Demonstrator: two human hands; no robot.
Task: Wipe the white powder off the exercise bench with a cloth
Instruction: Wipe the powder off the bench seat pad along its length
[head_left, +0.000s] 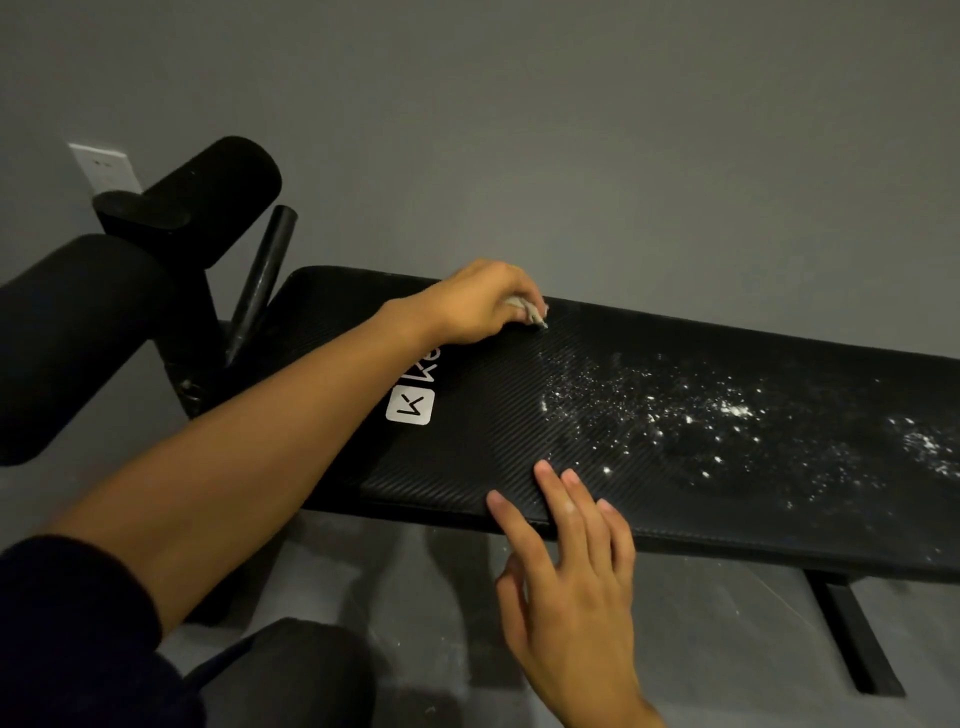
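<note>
A black ribbed exercise bench (467, 447) runs from the centre to the right edge. White powder (691, 415) is scattered over its middle and right part. My left hand (478, 304) reaches across to the bench's far edge and grips a small bunched pale cloth (530, 310), which touches the pad just left of the powder. My right hand (566, 561) lies with straight fingers, its fingertips resting on the near edge of the pad, holding nothing. A white logo patch (410, 406) sits on the pad beneath my left forearm.
Black foam leg rollers (218, 192) and a black post (262, 280) stand at the bench's left end. A grey wall with a white outlet plate (106, 166) is behind. The bench's black foot bar (852, 634) lies on the grey floor at right.
</note>
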